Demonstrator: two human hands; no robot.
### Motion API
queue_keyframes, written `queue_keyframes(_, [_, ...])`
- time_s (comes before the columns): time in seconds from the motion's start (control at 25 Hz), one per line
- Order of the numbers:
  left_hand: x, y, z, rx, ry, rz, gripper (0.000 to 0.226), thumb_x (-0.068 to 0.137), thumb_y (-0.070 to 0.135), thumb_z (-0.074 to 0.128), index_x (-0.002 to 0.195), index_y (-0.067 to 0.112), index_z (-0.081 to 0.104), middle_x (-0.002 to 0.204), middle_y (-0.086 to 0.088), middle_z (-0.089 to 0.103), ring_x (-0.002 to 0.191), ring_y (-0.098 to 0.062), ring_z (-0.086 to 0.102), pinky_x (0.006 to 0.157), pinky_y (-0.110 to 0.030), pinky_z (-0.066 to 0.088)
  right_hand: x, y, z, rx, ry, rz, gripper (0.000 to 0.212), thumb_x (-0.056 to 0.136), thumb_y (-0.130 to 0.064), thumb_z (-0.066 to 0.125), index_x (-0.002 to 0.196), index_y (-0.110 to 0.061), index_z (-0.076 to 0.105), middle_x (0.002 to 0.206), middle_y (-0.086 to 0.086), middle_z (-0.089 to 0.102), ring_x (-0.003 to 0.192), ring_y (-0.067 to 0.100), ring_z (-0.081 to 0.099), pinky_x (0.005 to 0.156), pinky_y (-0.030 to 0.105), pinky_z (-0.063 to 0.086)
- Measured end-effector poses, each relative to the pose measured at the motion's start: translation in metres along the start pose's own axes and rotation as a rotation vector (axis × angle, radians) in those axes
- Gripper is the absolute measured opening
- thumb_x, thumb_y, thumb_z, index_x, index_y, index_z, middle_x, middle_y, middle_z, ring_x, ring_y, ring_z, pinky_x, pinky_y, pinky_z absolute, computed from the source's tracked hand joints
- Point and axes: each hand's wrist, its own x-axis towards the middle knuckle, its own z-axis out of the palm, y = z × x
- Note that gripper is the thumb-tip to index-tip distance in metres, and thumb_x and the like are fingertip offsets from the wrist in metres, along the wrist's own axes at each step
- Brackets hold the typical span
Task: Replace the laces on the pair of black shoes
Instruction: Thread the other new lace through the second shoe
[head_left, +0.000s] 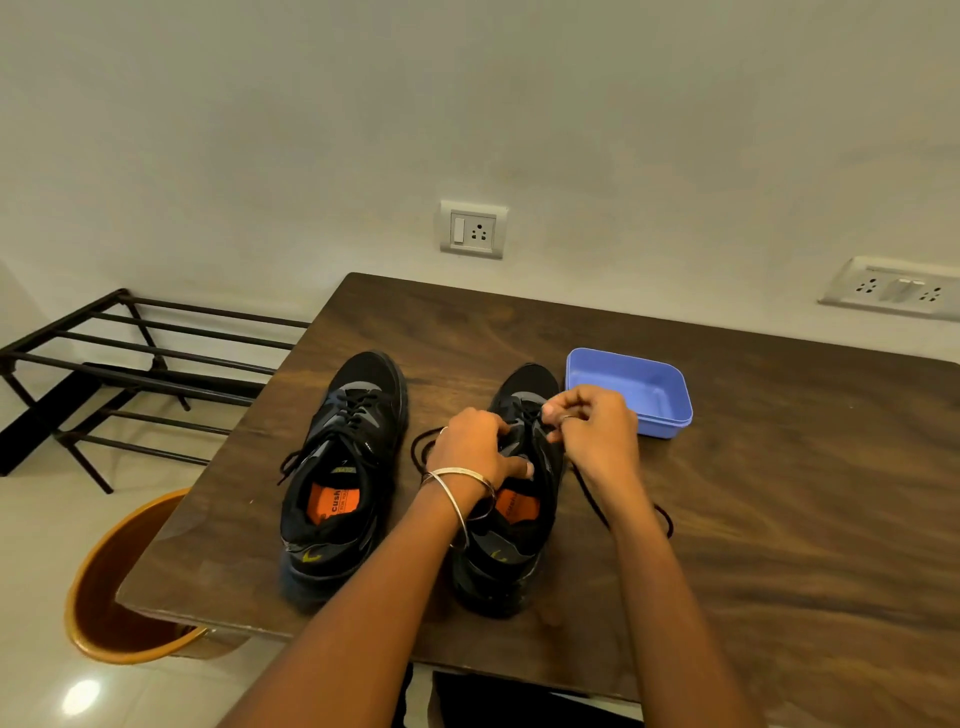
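Two black shoes with orange insoles stand side by side on the dark wooden table (779, 509), toes pointing away from me. The left shoe (343, 467) is laced, its ends hanging loose. My left hand (475, 449) grips the tongue and upper of the right shoe (511, 551). My right hand (592, 431) pinches the black lace (597, 506) over the eyelets near the toe. Loose lace trails onto the table on both sides of that shoe.
A blue plastic tub (660, 395) sits just right of the right shoe, behind my right hand. An orange bin (98, 587) stands on the floor at the table's left corner. A black metal rack (135, 374) stands by the wall at left.
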Motion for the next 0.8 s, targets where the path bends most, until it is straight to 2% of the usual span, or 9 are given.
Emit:
queue_keyframes(0.08, [-0.001, -0.003, -0.001, -0.045, 0.036, 0.016, 0.053, 0.079, 0.036, 0.076, 0.129, 0.026, 0.060, 0.122, 0.001, 0.064, 0.109, -0.017, 0.061, 0.088, -0.028, 0.048, 0.001, 0.002, 0.013, -0.147, 0.000, -0.061, 0.010, 0.086, -0.008, 0.070, 0.077, -0.013, 0.071, 0.075, -0.004, 0.067, 0.078, 0.013, 0.065, 0.073, 0.028, 0.051])
queue_keyframes(0.16, [-0.002, -0.003, -0.002, -0.012, 0.091, 0.042, 0.043, 0.083, 0.033, 0.070, 0.126, 0.031, 0.063, 0.118, 0.003, 0.067, 0.107, -0.017, 0.062, 0.088, -0.030, 0.051, 0.005, 0.004, 0.019, -0.198, -0.021, -0.049, 0.012, 0.085, -0.010, 0.071, 0.074, -0.015, 0.073, 0.078, -0.002, 0.067, 0.084, 0.015, 0.063, 0.078, 0.031, 0.053])
queue_keyframes(0.28, [0.000, -0.003, -0.001, 0.033, 0.170, 0.039, 0.035, 0.086, 0.034, 0.063, 0.121, 0.034, 0.065, 0.115, 0.003, 0.068, 0.107, -0.021, 0.062, 0.090, -0.035, 0.052, 0.010, 0.007, 0.021, -0.156, -0.040, 0.020, 0.012, 0.085, -0.012, 0.072, 0.074, -0.016, 0.075, 0.080, 0.000, 0.069, 0.082, 0.014, 0.062, 0.075, 0.027, 0.051])
queue_keyframes(0.4, [0.002, -0.005, 0.000, -0.061, 0.222, -0.017, 0.029, 0.087, 0.035, 0.060, 0.113, 0.037, 0.069, 0.112, 0.004, 0.070, 0.105, -0.022, 0.063, 0.089, -0.033, 0.050, 0.009, 0.009, 0.021, -0.055, -0.036, 0.083, 0.008, 0.084, -0.013, 0.074, 0.077, -0.016, 0.077, 0.081, 0.002, 0.071, 0.083, 0.016, 0.065, 0.078, 0.031, 0.056])
queue_keyframes(0.64, [0.005, -0.010, -0.003, -0.072, 0.203, -0.029, 0.027, 0.088, 0.037, 0.060, 0.114, 0.038, 0.069, 0.113, 0.007, 0.070, 0.105, -0.018, 0.063, 0.090, -0.030, 0.048, 0.003, 0.008, 0.032, -0.055, 0.007, 0.083, 0.006, 0.085, -0.010, 0.072, 0.085, -0.010, 0.078, 0.089, 0.004, 0.072, 0.086, 0.010, 0.059, 0.078, 0.024, 0.047])
queue_keyframes(0.8, [0.009, -0.012, -0.005, -0.052, 0.167, -0.016, 0.026, 0.088, 0.039, 0.060, 0.112, 0.039, 0.069, 0.109, 0.011, 0.070, 0.102, -0.015, 0.063, 0.088, -0.029, 0.048, 0.004, 0.006, 0.036, -0.095, -0.018, 0.083, 0.008, 0.086, -0.009, 0.070, 0.083, -0.010, 0.078, 0.082, 0.001, 0.068, 0.090, 0.014, 0.060, 0.082, 0.030, 0.051])
